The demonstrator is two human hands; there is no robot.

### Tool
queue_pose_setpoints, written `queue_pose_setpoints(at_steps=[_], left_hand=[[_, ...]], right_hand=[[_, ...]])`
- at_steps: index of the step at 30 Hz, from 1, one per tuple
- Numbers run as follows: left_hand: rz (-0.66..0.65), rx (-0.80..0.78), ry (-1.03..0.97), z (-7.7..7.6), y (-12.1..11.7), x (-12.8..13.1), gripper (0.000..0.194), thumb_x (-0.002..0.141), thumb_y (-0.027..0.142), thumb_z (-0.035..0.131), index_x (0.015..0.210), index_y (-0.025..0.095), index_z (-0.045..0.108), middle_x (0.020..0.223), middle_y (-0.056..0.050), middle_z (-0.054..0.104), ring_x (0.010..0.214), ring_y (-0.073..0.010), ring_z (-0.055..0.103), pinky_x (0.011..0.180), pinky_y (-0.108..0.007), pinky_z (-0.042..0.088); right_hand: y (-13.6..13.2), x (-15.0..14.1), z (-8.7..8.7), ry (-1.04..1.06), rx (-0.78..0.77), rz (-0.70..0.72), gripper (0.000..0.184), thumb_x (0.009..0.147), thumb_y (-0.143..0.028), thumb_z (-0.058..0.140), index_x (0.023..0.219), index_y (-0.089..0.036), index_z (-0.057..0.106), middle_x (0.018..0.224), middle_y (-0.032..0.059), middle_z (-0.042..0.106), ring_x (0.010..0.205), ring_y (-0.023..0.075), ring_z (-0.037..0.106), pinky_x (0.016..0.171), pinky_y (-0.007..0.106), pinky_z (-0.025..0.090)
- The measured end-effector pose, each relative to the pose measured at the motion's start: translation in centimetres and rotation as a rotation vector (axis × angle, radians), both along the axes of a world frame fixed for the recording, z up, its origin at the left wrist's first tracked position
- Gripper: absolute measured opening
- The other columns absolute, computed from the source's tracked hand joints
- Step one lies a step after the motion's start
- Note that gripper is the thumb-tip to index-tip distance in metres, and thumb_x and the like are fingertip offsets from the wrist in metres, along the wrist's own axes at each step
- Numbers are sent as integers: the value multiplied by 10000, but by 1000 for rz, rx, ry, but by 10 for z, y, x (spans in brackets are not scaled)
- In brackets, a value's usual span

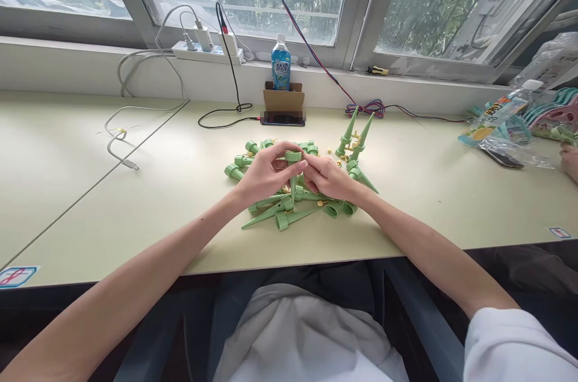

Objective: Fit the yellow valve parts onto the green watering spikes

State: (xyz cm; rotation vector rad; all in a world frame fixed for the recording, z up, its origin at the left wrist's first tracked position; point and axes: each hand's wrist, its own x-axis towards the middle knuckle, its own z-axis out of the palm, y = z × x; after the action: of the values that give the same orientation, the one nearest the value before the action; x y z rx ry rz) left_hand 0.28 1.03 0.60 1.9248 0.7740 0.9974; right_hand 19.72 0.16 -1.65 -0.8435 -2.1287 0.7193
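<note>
My left hand [270,172] is closed around a green plastic watering spike [293,157], its ribbed collar up and its tapered point down. Against it, my right hand [329,176] has its fingers pressed together at the spike's side; whatever small part they pinch is hidden. Several more green spikes [289,221] lie loosely around and under both hands. Two spikes [347,130] lean up at the pile's right, with small yellow pieces [342,160] scattered near them. Two open green caps [331,210] rest by my right wrist.
Behind the pile, a phone [283,119] leans on a cardboard box [284,100] with a blue bottle [280,63]. Cables [121,129] run across the table's left from a power strip [208,53]. At right are a bottle [506,108], a plastic bag and another person's hand [569,160].
</note>
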Motion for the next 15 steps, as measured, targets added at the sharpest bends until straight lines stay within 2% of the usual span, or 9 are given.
queue_pose_setpoints(at_steps=[4, 7, 11, 15], left_hand=[[27, 107, 50, -3, 0, 0, 315, 865, 417, 690, 1101, 216, 629, 742, -8, 682, 552, -141, 638, 494, -252, 520], [67, 200, 106, -3, 0, 1, 284, 875, 398, 678, 1092, 221, 629, 706, 7, 671, 532, -136, 619, 511, -260, 506], [72, 226, 120, -3, -1, 1, 270, 884, 384, 667, 1092, 219, 624, 669, 20, 656, 520, -132, 611, 515, -255, 496], [69, 246, 114, -3, -1, 2, 264, 886, 384, 665, 1087, 218, 624, 749, 4, 685, 568, -135, 639, 536, -250, 507]], right_hand=[[0, 0, 0, 30, -33, 20, 269, 1059, -323, 354, 827, -208, 424, 512, -69, 497, 447, 91, 477, 504, 214, 400], [0, 1, 1, 52, -67, 35, 264, 1053, -300, 365, 814, -207, 428, 503, -70, 494, 433, 87, 465, 483, 212, 391], [0, 2, 2, 73, -116, 50, 266, 1044, -276, 383, 790, -208, 426, 486, -72, 492, 415, 86, 452, 476, 217, 387], [1, 3, 3, 85, -162, 71, 275, 1039, -263, 396, 770, -209, 412, 461, -84, 474, 400, 80, 439, 477, 211, 380]])
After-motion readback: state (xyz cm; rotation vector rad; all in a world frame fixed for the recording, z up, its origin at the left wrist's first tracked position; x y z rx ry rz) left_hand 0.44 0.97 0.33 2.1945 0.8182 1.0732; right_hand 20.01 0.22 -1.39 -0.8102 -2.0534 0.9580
